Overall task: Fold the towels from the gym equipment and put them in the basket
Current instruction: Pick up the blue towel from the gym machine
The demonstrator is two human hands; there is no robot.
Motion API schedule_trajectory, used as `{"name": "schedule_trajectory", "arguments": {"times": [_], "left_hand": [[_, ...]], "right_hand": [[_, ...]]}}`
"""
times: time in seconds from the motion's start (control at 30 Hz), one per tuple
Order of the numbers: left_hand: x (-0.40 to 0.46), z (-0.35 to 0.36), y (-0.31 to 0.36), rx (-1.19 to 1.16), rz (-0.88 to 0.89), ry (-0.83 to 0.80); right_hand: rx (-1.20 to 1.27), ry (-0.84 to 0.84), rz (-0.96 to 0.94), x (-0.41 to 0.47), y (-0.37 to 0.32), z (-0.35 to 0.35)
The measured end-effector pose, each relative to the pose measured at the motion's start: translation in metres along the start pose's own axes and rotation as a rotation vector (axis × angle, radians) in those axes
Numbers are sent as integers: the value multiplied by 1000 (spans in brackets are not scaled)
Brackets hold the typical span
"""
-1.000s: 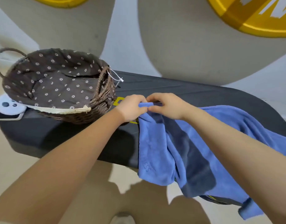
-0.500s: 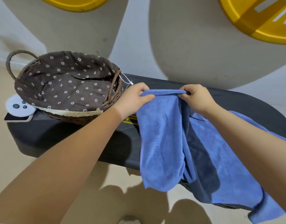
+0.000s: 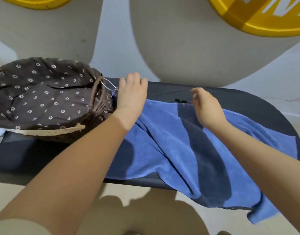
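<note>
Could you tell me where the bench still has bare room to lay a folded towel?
Bare padding shows on the bench beyond the blue towel, toward its far right end, and in front of the basket. The middle is crowded: towel, left hand, right hand.

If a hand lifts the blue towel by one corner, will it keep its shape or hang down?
The blue towel will probably hang limp: it already wrinkles and droops over the edge of the bench. It looks soft and light. The overhanging part may pull the rest down if pushed.
</note>
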State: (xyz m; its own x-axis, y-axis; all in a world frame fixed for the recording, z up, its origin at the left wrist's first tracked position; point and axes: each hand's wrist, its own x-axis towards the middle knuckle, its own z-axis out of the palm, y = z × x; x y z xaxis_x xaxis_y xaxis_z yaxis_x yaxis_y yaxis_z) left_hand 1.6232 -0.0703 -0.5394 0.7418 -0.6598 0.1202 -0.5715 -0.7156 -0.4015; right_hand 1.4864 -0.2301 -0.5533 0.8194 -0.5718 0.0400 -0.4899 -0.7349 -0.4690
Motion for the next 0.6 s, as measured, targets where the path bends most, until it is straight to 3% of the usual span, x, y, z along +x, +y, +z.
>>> {"name": "schedule_trajectory", "arguments": {"times": [0.07, 0.17, 0.27, 0.4, 0.6], "left_hand": [[-2, -9, 25, -104, 78, 24], [-2, -17, 77, -442, 278, -106], [-6, -34, 122, -577, 375, -109], [-5, -54, 176, -665, 431, -144], [2, -66, 228, -582, 332, -210]], "right_hand": [[-80, -3, 32, -11, 30, -17], [-101, 20, 106, -31, 73, -44], [-108, 44, 237, -52, 116, -66], [-228, 20, 352, -75, 182, -82], [-116, 99, 405, -83, 236, -95]]}}
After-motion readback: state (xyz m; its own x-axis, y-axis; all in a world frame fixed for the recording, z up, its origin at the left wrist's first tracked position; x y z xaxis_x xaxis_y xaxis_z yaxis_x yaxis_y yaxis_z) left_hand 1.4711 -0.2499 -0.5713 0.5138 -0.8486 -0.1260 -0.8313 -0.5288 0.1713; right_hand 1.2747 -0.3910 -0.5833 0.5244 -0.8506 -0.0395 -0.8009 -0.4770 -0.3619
